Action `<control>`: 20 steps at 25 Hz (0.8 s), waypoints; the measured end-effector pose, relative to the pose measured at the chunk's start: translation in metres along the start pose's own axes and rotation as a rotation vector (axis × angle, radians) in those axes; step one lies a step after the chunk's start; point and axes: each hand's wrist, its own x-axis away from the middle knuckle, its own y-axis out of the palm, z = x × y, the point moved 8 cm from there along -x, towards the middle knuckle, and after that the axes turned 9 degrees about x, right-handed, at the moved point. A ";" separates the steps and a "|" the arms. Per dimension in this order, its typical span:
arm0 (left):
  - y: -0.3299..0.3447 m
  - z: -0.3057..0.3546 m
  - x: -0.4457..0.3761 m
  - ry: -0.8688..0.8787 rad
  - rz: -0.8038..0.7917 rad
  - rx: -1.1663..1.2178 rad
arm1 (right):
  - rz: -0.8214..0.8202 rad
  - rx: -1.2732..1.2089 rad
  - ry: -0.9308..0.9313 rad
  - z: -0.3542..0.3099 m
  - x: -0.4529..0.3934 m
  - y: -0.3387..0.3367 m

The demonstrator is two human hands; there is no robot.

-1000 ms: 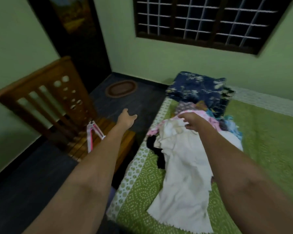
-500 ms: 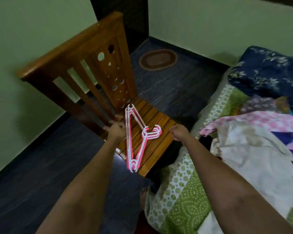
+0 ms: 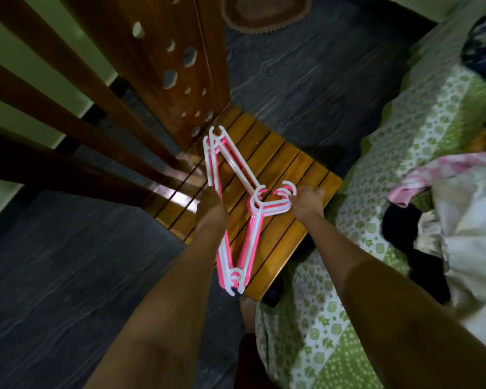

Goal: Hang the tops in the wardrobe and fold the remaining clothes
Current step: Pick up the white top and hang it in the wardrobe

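Note:
A stack of pink and white plastic hangers lies on the slatted seat of a wooden chair. My left hand grips the long bottom bar of the stack. My right hand pinches the hooks at the right end. On the bed to the right lies a heap of clothes, with a white garment, a pink checked piece and something black showing.
The chair's carved back rises at the upper left, close to the green wall. The bed's green patterned cover runs along the right. A dark floor and an oval mat lie beyond. A bare foot stands beside the bed.
My view swung from the bed down onto the chair. My right hand left the clothes heap and reached the hanger hooks; my left hand closed on the hangers' bar.

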 end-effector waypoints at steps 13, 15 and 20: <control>0.018 0.083 0.061 0.039 -0.184 0.188 | -0.085 -1.281 0.109 0.043 0.045 -0.062; 0.058 0.124 0.097 0.072 -0.255 0.324 | -0.108 -1.381 0.044 0.083 0.064 -0.096; 0.189 0.262 0.237 0.251 -0.368 0.271 | 0.070 -1.413 0.025 0.270 0.108 -0.190</control>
